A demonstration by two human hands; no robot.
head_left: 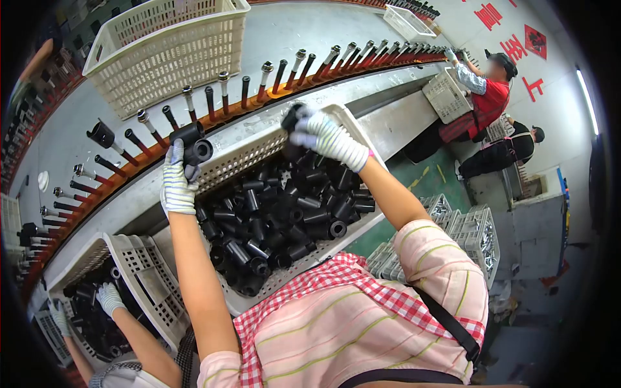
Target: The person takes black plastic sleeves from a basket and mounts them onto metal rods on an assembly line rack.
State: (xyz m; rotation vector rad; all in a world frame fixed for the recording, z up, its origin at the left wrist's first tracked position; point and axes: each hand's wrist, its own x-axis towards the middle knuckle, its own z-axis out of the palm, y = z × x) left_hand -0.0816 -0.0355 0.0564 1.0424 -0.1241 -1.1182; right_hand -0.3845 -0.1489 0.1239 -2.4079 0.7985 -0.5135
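In a striped knit glove, my left hand (177, 184) grips black tubular parts (199, 152) beside the row of upright rods; two appear to be in it, one with its round open end showing. My right hand (326, 139), gloved the same way and partly blurred, is closed on another black tubular part (295, 116) above the far rim of the crate. Below both hands is a white plastic crate (242, 158) filled with loose black tubes (284, 220). A black tube (101, 134) with a cut-out end sits on a rod to the left.
A curved line of rods (264, 82) on a track borders the metal bench. A large white basket (171, 58) stands behind it. At lower left, a co-worker's gloved hand (110, 297) reaches into another crate (152, 284). A person in red (488, 97) works farther along; stacked baskets (469, 236) stand at right.
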